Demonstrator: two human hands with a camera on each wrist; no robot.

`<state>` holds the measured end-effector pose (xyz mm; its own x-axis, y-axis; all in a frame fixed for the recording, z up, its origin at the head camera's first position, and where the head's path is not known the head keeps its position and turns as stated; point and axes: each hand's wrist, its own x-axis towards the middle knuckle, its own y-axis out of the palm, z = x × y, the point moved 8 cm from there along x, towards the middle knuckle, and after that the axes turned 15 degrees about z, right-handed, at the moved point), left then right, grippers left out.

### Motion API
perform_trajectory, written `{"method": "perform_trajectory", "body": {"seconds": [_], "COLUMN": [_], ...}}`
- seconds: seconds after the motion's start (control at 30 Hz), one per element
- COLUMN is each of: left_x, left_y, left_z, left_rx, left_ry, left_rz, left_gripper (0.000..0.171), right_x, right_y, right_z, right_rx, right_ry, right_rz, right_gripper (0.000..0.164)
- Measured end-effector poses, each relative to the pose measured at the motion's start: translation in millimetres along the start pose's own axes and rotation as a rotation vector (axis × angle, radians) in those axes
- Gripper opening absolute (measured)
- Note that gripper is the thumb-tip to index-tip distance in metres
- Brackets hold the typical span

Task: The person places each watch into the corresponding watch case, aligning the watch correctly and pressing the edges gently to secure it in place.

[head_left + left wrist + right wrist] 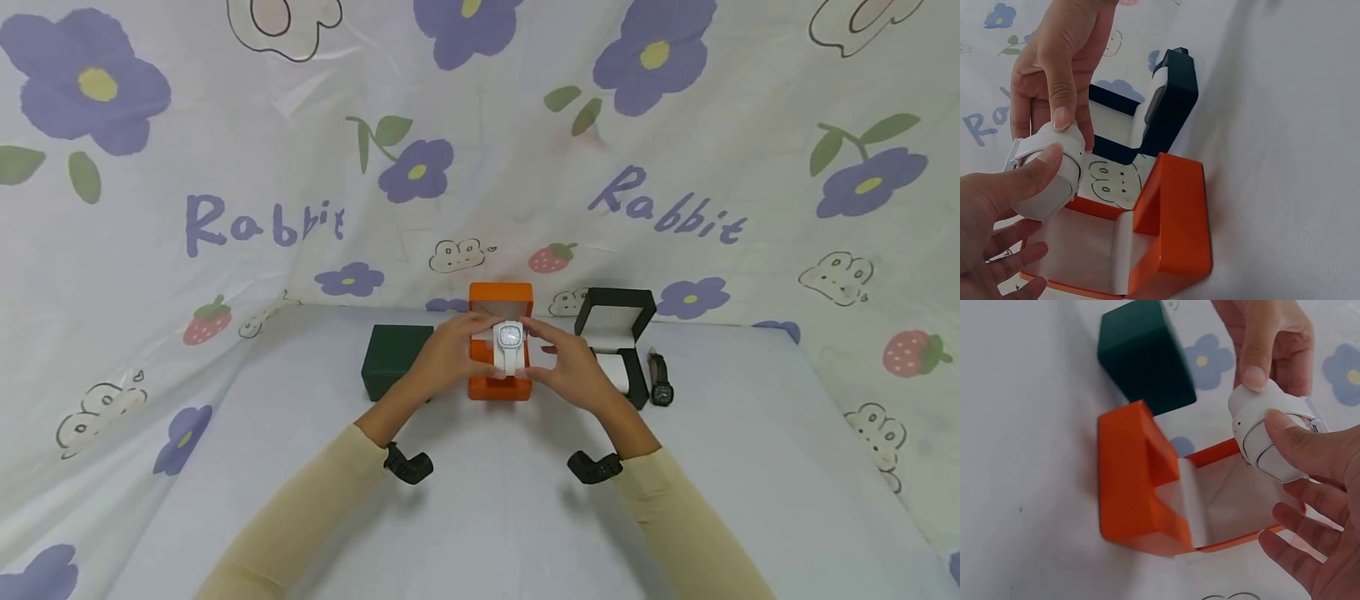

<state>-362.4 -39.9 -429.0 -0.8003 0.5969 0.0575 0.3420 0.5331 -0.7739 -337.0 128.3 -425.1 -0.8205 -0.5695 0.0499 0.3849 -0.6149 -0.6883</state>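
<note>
A white wristwatch [510, 337] wrapped round a white cushion [1054, 194] is held up over an open orange watch box [501, 292]. From one side my left hand [444, 357] pinches the cushion and strap, the thumb lying on the near face. Opposite it, my right hand [572, 367] grips the other end between thumb and fingers. Both wrist views show the box's insert cavity with nothing in it and its pale lid lining. The watch dial faces up in the head view; it is turned away from the wrist cameras.
Left of the orange box stands a closed dark green box [397, 360]. To its right is an open black box [619, 302] with a white cushion inside, partly behind my right hand. A black watch [661, 379] lies beside that. Patterned cloth [480, 167] hangs behind the white table [495, 517].
</note>
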Motion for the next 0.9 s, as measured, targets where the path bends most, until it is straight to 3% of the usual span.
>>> {"method": "perform_trajectory", "body": {"seconds": [0.33,0.67,0.9], "left_x": [10.0,22.1,22.8], "left_y": [7.4,19.6,31.9], "left_z": [12.6,31.1,40.7], "left_rx": [0.043,0.068,0.083], "left_ry": [-0.029,-0.134,-0.196], "left_rz": [0.008,0.06,0.093], "left_gripper": [0.072,0.071,0.068], "right_x": [17.5,29.3,34.9], "right_y": [11.0,21.3,32.9], "right_z": [-20.3,-37.0,-50.6], "right_rx": [-0.056,-0.044,-0.057], "right_ry": [0.059,0.079,0.118], "right_rz": [0.082,0.098,0.13], "right_gripper": [0.078,0.075,0.076]}}
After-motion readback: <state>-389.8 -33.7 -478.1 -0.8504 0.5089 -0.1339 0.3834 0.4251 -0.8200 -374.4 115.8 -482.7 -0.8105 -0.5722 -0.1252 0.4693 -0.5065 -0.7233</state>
